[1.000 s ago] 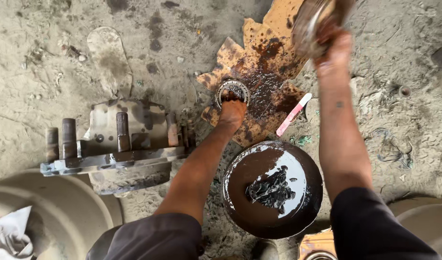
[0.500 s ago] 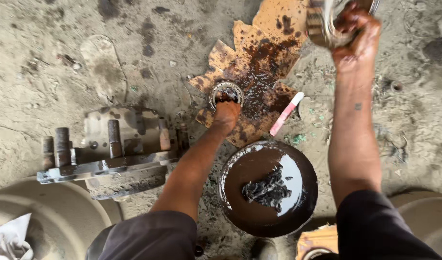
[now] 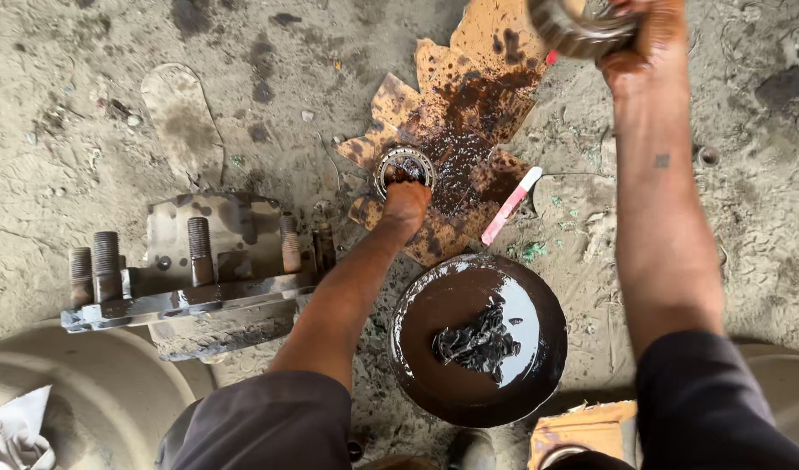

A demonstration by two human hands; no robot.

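while left hand [image 3: 406, 205] touches bearing [image 3: 404, 165], right hand [image 3: 647, 43] grips ring [image 3: 578, 26].

Bare sandy ground [image 3: 269, 78] is lying open to the upper left. The studded metal hub [image 3: 199, 270] is blocking the left hand [image 3: 406, 202] on its left, and the oily pan [image 3: 478, 339] is crowding the gap between both forearms, just beside the pink-handled tool [image 3: 511, 205].

Sandy dirt floor [image 3: 86, 104]: oil-stained cardboard [image 3: 469, 130], bearing ring [image 3: 405, 165] on it, dark oil pan [image 3: 478, 339], studded metal hub [image 3: 191, 278], pink stick [image 3: 511, 205].
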